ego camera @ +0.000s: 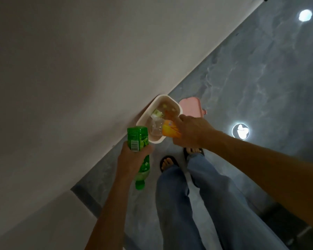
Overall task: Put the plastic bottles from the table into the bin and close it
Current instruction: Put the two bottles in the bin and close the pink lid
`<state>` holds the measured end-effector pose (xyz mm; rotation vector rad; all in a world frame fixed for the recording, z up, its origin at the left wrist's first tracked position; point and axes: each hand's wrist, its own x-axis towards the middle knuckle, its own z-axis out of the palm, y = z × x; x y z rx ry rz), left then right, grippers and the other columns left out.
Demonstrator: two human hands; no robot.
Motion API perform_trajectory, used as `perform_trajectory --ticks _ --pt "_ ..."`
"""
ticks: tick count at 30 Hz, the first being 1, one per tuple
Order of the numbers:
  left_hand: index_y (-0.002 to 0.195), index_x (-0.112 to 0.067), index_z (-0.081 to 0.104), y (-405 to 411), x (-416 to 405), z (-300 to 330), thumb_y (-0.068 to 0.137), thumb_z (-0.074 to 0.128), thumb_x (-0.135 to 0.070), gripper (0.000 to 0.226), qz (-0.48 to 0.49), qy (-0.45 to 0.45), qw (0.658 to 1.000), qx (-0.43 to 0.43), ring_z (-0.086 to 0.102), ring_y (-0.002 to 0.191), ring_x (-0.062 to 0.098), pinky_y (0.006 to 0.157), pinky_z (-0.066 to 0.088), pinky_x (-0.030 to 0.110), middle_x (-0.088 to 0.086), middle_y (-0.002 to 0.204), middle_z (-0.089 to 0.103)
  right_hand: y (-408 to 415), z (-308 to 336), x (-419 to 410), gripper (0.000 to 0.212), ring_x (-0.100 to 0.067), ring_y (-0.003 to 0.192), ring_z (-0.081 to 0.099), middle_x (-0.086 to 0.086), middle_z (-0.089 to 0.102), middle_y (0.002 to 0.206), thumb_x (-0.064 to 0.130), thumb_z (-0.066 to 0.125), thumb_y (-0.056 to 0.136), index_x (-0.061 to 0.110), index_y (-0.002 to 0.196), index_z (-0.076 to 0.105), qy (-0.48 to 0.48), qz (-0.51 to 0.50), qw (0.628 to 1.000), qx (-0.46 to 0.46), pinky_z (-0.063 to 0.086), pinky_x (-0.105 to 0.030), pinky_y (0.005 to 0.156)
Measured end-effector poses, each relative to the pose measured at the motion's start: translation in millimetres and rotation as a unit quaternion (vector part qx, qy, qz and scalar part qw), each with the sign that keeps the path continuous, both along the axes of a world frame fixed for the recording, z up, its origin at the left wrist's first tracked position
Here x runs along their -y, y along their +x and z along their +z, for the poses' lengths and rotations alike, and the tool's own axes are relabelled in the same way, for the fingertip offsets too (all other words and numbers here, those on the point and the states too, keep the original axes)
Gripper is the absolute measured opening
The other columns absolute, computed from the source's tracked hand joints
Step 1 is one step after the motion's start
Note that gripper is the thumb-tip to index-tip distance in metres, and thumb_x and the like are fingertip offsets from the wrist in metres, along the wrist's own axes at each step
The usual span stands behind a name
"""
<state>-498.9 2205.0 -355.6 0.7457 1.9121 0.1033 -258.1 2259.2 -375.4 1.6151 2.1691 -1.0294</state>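
Head view, looking steeply down along a pale wall to a grey marbled floor (242, 73). The left hand (132, 159) is wrapped closed around the middle of a green bottle (138, 150), which is held cap-down, its base raised near the bin's near corner. The right hand (190, 130) is curled over an orange bottle (170, 129) at the bin's rim; the index finger extends forward, and the remaining fingers hide most of the bottle, so the exact grip cannot be made out. The bin (158, 101), a white rectangular container standing open on the floor against the wall, already holds a clear bottle (155, 128) and further items with pale green labels that are too blurred to identify. A pink lid (190, 106) lies on the floor just beside the bin's far side, partly covered by the right hand. Two legs in blue jeans and sandalled feet stand below the bin. Bright ceiling-light reflections mark the floor. No bench appears in the frame.
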Motion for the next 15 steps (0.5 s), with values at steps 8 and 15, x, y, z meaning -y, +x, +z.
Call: perform_trajectory --ticks 8,15 --pt "0.114 -0.033 0.061 -6 -25 -136 0.065 0.083 -0.057 0.059 0.012 0.048 0.999 0.007 0.069 0.088 0.005 0.065 0.049 0.026 -0.013 0.101 0.07 -50 -162 -47 0.081 -0.035 0.14 0.039 -0.009 0.044 0.15 0.039 0.074 0.079 0.024 0.149 0.035 0.086 0.252 0.958 0.102 0.031 -0.055 0.114" --pt "0.109 -0.036 0.061 2 -37 -182 0.07 0.084 -0.055 0.049 -0.025 0.081 0.996 0.0 0.068 0.078 -0.003 0.062 0.046 0.021 -0.016 0.094 0.069 -68 -233 -51 0.065 -0.034 0.142 0.036 -0.006 0.045 0.15 0.038 0.069 0.084 0.026 0.144 0.046 0.157 0.328 0.919 0.15 0.017 -0.058 0.118"
